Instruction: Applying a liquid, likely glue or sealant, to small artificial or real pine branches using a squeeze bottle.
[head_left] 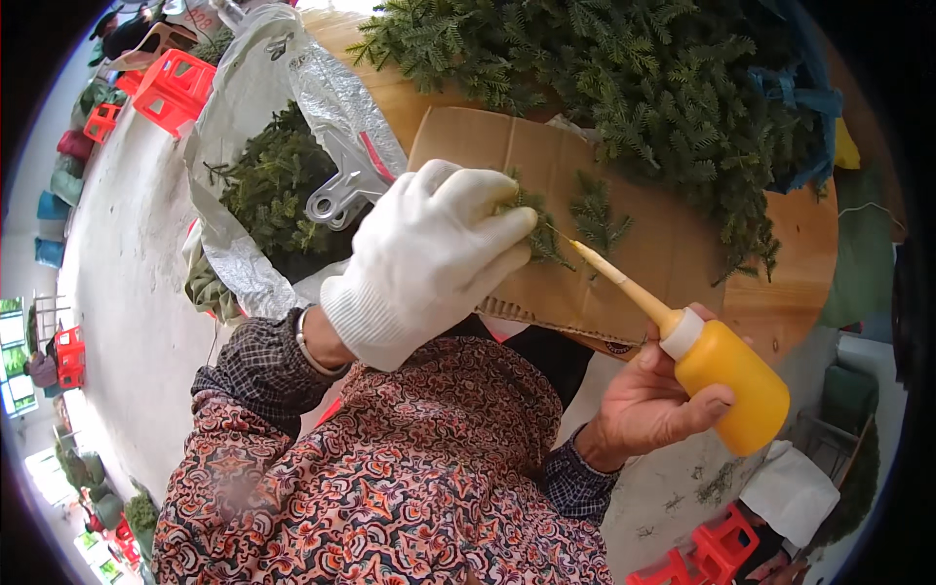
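As glue bottle (729,382) (amber-filled) touches sprig (534,226).

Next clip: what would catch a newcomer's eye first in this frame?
At centre, the left hand in a white knitted glove pinches a small green fir-like sprig over a flat brown cardboard sheet. At lower right, the bare right hand has its grip around a yellow plastic squeeze bottle, whose long nozzle points at the sprig. A heap of green branches fills the top.
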Demonstrator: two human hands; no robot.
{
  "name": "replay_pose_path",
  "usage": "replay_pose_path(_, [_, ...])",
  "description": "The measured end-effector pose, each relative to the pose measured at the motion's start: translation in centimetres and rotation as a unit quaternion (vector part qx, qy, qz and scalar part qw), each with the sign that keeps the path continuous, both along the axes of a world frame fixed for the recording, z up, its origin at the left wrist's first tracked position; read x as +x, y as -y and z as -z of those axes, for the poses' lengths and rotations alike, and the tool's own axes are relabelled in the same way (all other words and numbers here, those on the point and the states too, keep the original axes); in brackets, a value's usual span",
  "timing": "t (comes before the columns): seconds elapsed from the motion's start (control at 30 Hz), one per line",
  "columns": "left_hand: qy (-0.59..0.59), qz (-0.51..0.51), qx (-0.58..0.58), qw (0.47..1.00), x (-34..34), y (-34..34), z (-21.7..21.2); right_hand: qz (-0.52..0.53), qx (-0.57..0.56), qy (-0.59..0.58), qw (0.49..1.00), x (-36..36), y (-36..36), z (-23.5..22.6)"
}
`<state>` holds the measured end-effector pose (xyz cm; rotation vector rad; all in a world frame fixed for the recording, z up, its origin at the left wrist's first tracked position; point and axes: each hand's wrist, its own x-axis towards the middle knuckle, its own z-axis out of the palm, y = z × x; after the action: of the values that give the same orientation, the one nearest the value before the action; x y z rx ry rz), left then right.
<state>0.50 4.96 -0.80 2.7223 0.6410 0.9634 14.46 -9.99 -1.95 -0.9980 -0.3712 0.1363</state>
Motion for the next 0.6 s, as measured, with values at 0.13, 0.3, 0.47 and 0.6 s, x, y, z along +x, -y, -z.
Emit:
replay_pose_path(0.13, [-0.06,0.004,-0.012,0.998,-0.5,-0.6,0.4,-0.003,-0.003,-0.003,1.0,-0.8,-0.5,0.1])
replay_pose_path(0.3, [-0.066,0.028,-0.011,0.997,-1.0,-1.5,1.4,-0.005,-0.031,0.003,1.0,-0.9,-0.7,0.5])
replay_pose_path(0.47, [-0.086,0.048,-0.009,0.995,-1.2,-1.1,1.3,-0.035,0.002,0.008,0.999,-0.6,-0.5,0.8])
replay_pose_path(0.6, [-0.098,0.057,-0.012,0.994,-1.5,-0.8,1.2,-0.055,0.032,0.015,0.998,-0.9,-0.7,0.8])
